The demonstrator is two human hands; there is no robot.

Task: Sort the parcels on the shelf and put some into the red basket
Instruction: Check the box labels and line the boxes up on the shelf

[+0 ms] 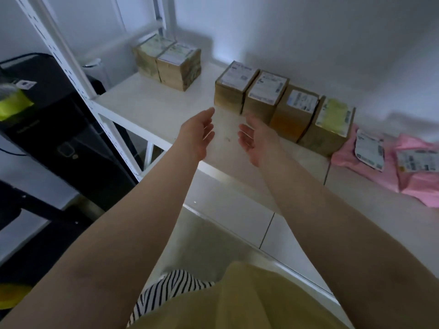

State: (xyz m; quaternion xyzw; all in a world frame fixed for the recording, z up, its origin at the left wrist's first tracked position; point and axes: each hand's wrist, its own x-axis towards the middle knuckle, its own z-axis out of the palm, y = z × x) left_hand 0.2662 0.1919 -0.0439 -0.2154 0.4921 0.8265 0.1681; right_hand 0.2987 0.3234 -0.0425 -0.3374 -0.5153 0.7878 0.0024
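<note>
While both hands reach in empty, the row of four boxes (282, 108) waits on the shelf (152, 108).
The left hand (198, 134) and right hand (257, 141), fingers straight, flank the leftmost box (234, 86); tight neighbours could topple if dragged. No red basket is visible.

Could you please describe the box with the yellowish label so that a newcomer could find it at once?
On the white shelf, four cardboard boxes stand in a row along the wall. The box with the yellowish label is at the right end, beside the pink mailer bags; its neighbours' labels are white.
</note>
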